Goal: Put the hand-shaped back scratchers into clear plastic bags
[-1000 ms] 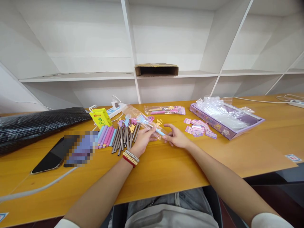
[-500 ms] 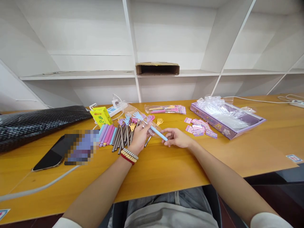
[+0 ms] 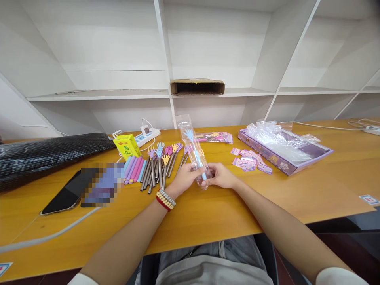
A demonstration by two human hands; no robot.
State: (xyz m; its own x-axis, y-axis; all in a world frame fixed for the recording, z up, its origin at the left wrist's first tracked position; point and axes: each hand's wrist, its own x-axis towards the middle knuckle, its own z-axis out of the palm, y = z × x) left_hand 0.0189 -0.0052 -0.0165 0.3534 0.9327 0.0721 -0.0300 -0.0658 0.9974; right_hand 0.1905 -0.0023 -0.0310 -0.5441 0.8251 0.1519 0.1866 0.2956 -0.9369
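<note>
A blue back scratcher [image 3: 198, 158] with a hand-shaped head lies inside a clear plastic bag [image 3: 184, 122], tilted with its head away from me. My left hand [image 3: 187, 176] is closed on the bag near the handle's lower end. From the other side my right hand [image 3: 219, 175] pinches the bag and handle end. Left of my hands lie several metal-rod back scratchers [image 3: 160, 158] with coloured hand heads, beside a row of pastel handles [image 3: 134, 169]. Bagged back scratchers [image 3: 215, 137] lie just beyond the bag I hold.
At the right is a purple box [image 3: 285, 164] with clear bags [image 3: 267, 132] in it. Small pink cards [image 3: 248, 159] are scattered before it. A yellow drink carton [image 3: 127, 145], a power strip [image 3: 147, 137], a phone [image 3: 63, 192] and a black wrapped bundle [image 3: 53, 156] occupy the left side.
The blue back scratcher has gone into the clear bag and swung more upright, its head pointing away. Both hands have come together around the bag's lower end.
</note>
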